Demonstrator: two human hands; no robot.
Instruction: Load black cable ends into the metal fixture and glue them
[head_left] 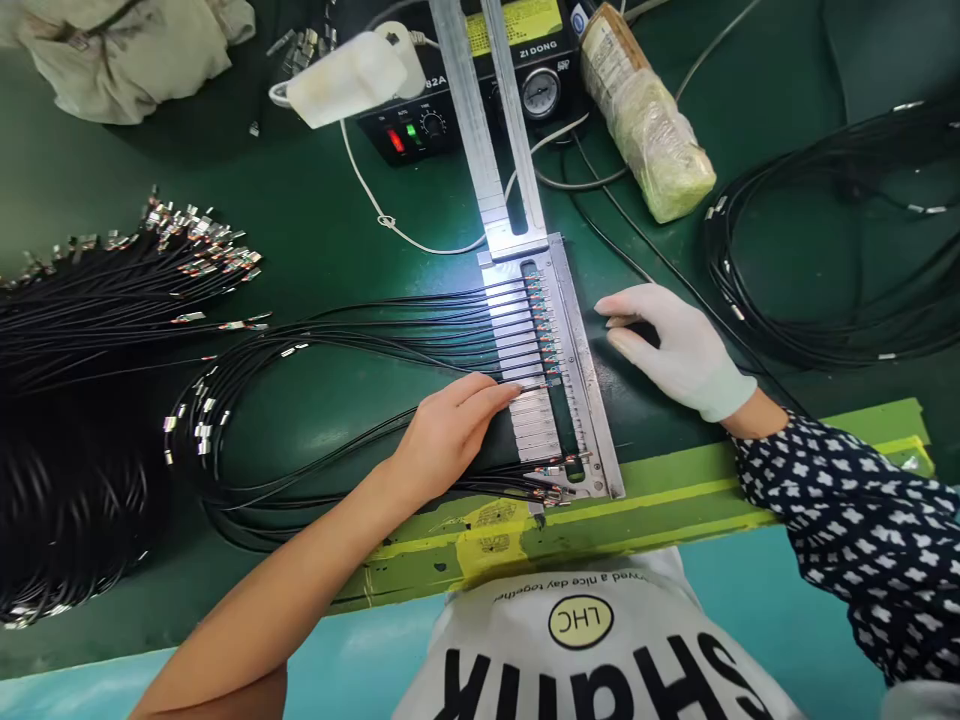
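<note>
A metal slotted jig (594, 400) lies on the green mat, with several black cables (420, 320) laid side by side across it, their small tips lined up in the slots. My bare left hand (450, 430) reaches in from the left, its fingers straight and pressed together on one black cable at the jig's left edge. My right hand (675, 350), in a white glove, rests on the mat just right of the jig, fingers loosely spread and holding nothing. A few loose cable ends (547, 490) lie at the jig's near end.
A big bundle of black cables with metal ends (112, 290) and a coil (67, 500) fill the left. Behind the jig stand a vertical metal rail (480, 120), a black control box (420, 125), a white lamp head (352, 75) and a wrapped package (645, 110). Another cable coil (840, 250) lies right.
</note>
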